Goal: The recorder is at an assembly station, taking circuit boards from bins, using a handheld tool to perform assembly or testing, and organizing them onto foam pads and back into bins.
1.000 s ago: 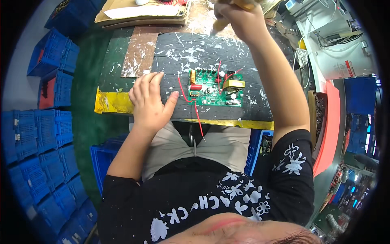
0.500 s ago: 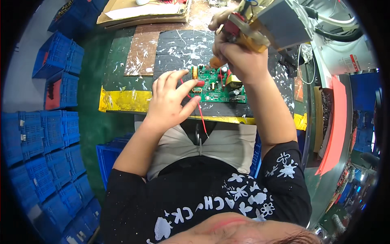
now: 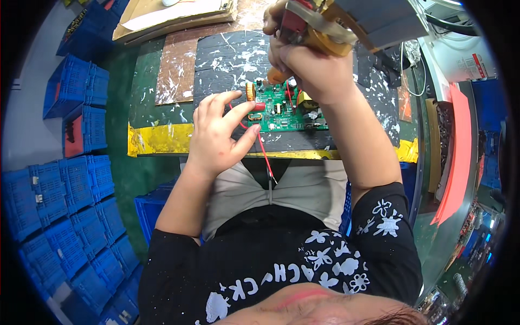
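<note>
A green circuit board [image 3: 287, 111] lies on the dark, paint-spattered mat [image 3: 227, 59] at the bench's near edge. My left hand [image 3: 219, 135] rests on the board's left end, fingers spread by a copper coil [image 3: 250, 91], with a red wire [image 3: 264, 154] running under the thumb and over the bench edge. My right hand [image 3: 311, 59] is closed around an orange-handled tool [image 3: 317, 30] with a red part, held above the board; its tip points down at the board's upper middle.
Blue plastic crates [image 3: 70, 179] are stacked along the left, and another crate [image 3: 154, 208] stands under the bench. Flat cardboard [image 3: 173, 16] lies at the bench's far side. Yellow tape [image 3: 157, 138] lines the near edge. A red-edged shelf [image 3: 452, 157] runs along the right.
My right hand has come back from the far side of the bench with the tool and brought it over the board. My left hand has shifted right onto the board's left end.
</note>
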`<act>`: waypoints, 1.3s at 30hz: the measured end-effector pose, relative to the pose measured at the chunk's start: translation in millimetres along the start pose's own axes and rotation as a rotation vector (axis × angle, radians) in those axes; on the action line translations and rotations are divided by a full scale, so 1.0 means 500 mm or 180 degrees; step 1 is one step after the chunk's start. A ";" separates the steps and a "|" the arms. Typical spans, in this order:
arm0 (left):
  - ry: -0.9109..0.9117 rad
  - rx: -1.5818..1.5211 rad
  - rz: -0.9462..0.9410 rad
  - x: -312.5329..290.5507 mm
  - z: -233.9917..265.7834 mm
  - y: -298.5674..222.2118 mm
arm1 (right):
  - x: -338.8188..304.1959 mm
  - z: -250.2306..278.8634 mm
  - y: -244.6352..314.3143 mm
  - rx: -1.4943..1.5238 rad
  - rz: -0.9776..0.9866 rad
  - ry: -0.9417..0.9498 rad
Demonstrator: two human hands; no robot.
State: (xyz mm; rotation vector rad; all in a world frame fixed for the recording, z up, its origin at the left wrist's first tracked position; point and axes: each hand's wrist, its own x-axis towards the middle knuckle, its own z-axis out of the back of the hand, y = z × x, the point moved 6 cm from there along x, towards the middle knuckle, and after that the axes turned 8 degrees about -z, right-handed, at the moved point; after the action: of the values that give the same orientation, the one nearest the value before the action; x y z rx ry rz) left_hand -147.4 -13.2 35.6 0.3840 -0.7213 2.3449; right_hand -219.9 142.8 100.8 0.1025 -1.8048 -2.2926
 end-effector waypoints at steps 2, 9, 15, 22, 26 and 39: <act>-0.0011 0.0008 -0.0016 0.000 0.001 0.000 | 0.000 0.005 -0.002 0.0007 -0.0073 -0.0096; -0.0035 0.0012 -0.0015 0.000 0.002 -0.001 | -0.002 0.006 0.024 0.0342 0.0217 0.0205; -0.0035 0.0045 -0.0022 0.000 0.004 -0.002 | 0.001 0.004 0.004 0.1245 -0.0069 0.0155; -0.0015 0.0042 0.0006 -0.002 0.006 -0.002 | -0.007 0.006 -0.015 0.2173 -0.0222 -0.0123; -0.0176 -0.0018 -0.0064 -0.005 0.007 -0.001 | 0.010 0.013 -0.032 0.2424 0.1000 0.0424; -0.0334 -0.0100 0.0035 -0.008 0.015 0.002 | -0.014 -0.005 -0.011 0.2125 0.0795 0.0802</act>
State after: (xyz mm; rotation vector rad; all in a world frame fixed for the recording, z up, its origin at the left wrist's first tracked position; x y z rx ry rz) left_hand -144.5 -20.4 39.4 0.4935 -0.8105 2.3345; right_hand -213.2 142.9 94.2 0.2425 -2.2073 -1.3726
